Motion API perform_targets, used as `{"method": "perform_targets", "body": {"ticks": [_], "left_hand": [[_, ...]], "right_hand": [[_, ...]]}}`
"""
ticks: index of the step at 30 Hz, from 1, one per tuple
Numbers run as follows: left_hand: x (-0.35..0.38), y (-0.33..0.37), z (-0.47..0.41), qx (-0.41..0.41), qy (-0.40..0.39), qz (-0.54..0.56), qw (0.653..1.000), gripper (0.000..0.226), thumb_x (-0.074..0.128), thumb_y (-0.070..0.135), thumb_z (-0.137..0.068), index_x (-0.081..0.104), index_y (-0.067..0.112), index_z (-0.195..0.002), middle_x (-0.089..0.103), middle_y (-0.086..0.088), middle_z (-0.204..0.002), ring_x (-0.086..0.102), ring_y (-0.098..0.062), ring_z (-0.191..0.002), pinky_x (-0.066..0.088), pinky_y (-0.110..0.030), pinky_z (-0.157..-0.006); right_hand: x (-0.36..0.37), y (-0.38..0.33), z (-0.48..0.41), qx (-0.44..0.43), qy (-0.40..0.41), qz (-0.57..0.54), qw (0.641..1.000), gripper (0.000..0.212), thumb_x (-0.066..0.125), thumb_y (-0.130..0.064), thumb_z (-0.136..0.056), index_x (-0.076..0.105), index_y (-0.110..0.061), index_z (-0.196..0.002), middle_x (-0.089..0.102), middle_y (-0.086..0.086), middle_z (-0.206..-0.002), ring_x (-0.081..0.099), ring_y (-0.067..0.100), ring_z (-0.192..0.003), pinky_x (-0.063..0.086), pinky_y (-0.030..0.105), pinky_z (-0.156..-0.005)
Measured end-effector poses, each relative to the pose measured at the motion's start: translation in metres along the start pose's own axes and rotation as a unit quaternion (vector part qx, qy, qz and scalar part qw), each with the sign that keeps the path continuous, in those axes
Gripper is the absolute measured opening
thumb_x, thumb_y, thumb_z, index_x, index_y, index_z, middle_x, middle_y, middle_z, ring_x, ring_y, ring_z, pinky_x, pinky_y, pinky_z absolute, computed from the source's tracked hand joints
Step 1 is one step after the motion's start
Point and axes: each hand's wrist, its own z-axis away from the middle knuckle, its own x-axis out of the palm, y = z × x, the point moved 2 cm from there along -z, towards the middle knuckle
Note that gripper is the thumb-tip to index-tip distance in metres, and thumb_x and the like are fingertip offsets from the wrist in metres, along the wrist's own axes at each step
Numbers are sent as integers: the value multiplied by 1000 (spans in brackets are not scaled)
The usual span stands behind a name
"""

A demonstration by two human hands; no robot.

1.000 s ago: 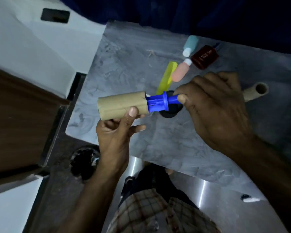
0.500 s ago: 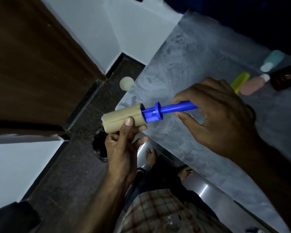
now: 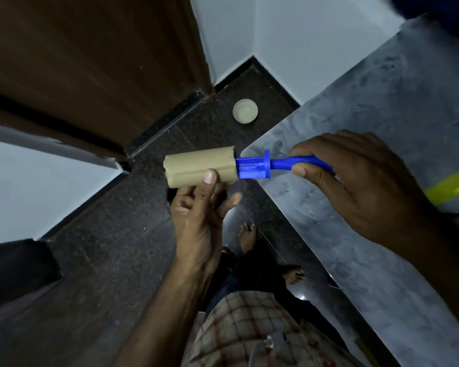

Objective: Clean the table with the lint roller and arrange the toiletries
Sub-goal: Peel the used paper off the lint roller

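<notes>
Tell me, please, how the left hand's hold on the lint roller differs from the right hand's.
The left hand pinches the tan roll from below; the right hand curls around the blue handle from the side. The left hand is over the dark floor, the right hand over the table corner. Both hold the same lint roller.

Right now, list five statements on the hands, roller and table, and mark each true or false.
1. The right hand grips the roller's blue handle. True.
2. The left hand holds the tan roll. True.
3. The roll rests flat on the table. False: it is held in the air, off the corner of the table.
4. A round disc lies on the table. False: the disc lies on the floor.
5. A yellow item lies on the table beyond the right hand. True.
</notes>
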Motion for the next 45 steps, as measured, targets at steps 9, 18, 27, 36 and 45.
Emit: {"method": "perform_targets", "body": {"ticks": [9, 18, 27, 36, 45], "left_hand": [[-47, 5, -17, -32, 126, 5, 991, 24, 70, 44, -97, 74, 21, -101, 74, 3, -85, 76, -9, -80, 62, -24, -64], [-88, 4, -41, 40, 155, -3, 987, 7, 65, 25, -102, 68, 23, -96, 67, 11, -72, 68, -2, -69, 61, -23, -68], [-114, -16, -59, -32, 228, 86, 969, 22, 64, 40, -102, 72, 20, -107, 76, 3, -94, 75, -5, -83, 60, -20, -67], [-127, -35, -81, -79, 273, 202, 937, 33, 66, 44, -102, 69, 14, -115, 77, 3, -95, 74, -5, -81, 61, -18, -65], [-208, -139, -166, -113, 340, 69, 931, 21, 64, 30, -106, 65, 14, -92, 71, -2, -85, 74, -13, -82, 64, -23, -65]], "right_hand": [[47, -21, -38, -66, 70, 17, 995, 19, 70, -25, -92, 71, -18, -110, 66, -3, -104, 57, 26, -99, 45, 51, -82], [95, -7, -58, -64, -22, -37, 997, 27, 51, -36, -104, 67, -17, -116, 68, -2, -106, 57, 24, -93, 43, 48, -82], [110, -10, -74, -119, 49, 33, 991, 23, 61, -27, -101, 72, -12, -115, 70, 7, -109, 60, 35, -100, 45, 55, -82], [128, -3, -71, -51, 48, -45, 997, 26, 56, -27, -104, 68, -8, -118, 68, 7, -112, 56, 29, -104, 45, 49, -88], [144, -10, -81, -51, 21, -81, 995, 22, 60, -21, -101, 70, -8, -115, 69, 7, -110, 59, 31, -103, 46, 51, -90]]}}
